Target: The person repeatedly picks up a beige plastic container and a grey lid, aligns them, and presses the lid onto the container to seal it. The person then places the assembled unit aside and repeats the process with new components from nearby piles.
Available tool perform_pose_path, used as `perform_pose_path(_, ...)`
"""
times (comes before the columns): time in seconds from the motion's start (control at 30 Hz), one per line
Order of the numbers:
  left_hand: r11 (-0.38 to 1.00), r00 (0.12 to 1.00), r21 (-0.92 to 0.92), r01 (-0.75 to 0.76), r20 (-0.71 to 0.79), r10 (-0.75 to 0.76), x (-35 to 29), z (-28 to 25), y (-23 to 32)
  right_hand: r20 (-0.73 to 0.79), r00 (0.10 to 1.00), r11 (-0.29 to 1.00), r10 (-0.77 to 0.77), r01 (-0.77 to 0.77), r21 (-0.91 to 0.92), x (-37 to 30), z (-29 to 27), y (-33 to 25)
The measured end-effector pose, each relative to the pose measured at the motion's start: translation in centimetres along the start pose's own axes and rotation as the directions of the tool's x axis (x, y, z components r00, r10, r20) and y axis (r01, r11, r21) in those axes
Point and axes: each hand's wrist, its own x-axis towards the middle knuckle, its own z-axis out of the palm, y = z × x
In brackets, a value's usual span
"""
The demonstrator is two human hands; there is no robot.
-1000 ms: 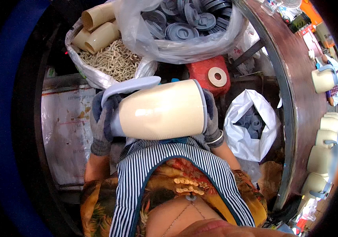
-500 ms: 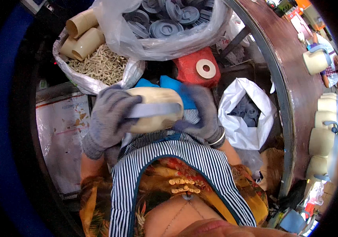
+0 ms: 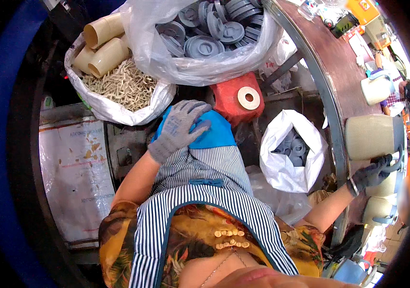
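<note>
Head cam has the big cream, rounded plastic vessel (image 3: 370, 137) over on the right, on the brown tabletop (image 3: 344, 72), with a grey band around its far right end. The right hand (image 3: 372, 174), in a dark grey glove, is reached out to a grey-blue curved plastic handle (image 3: 399, 161) just beside that vessel. Its fingers look partly curled, but honestly can't tell if they've got a grip, or whose handle it is.

Left hand (image 3: 180, 127), light grey knit glove, lies on the bright blue cloth (image 3: 221, 130) over the lap, fingers loosely spread, holding nothing.

Progress-wise, I'd call it a batch partway through: a smaller cream vessel (image 3: 377, 211) on the near right has its handle on, and another cream vessel (image 3: 375, 91) sits at the far right. What's left is harder to say: loose grey round lids (image 3: 205, 47) fill the clear plastic bag (image 3: 181, 74) on the far side, and small grey plastic parts (image 3: 296, 151) sit in the white bag (image 3: 274, 175) nearer the table. Can't count what's needed.
</note>
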Motion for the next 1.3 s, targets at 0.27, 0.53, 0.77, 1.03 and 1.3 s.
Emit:
perform_pose_path(0.27,0.981,0.985,0.128,0.144,-0.109,-0.130,-3.2,7.8,-7.6,0.275,0.949,0.809,-0.156,0.282,-0.515,-0.9,12.2,1.1)
perform_pose_path(0.53,0.969,0.989,0.202,0.145,-0.046,-0.138,-3.3,9.4,-8.2,0.908,0.372,0.922,-0.191,0.385,0.036,-28.4,28.7,-3.4)
perform_pose_path(0.77,0.953,0.985,0.250,0.172,-0.024,-0.171,-3.3,9.2,-8.4,0.798,0.574,0.973,0.184,0.007,-0.230,-38.9,25.0,-0.8)
perform_pose_path(1.03,0.964,0.988,0.218,0.153,-0.052,-0.145,-3.0,10.2,-8.2,-0.029,0.132,0.103,0.991,-0.879,-0.466,-40.6,-2.0,12.0)
perform_pose_path(1.3,0.927,0.983,0.334,0.172,0.004,-0.184,-3.3,9.7,-6.8,-0.295,0.047,-0.141,0.954,-0.800,-0.583,-40.1,-20.5,13.8)
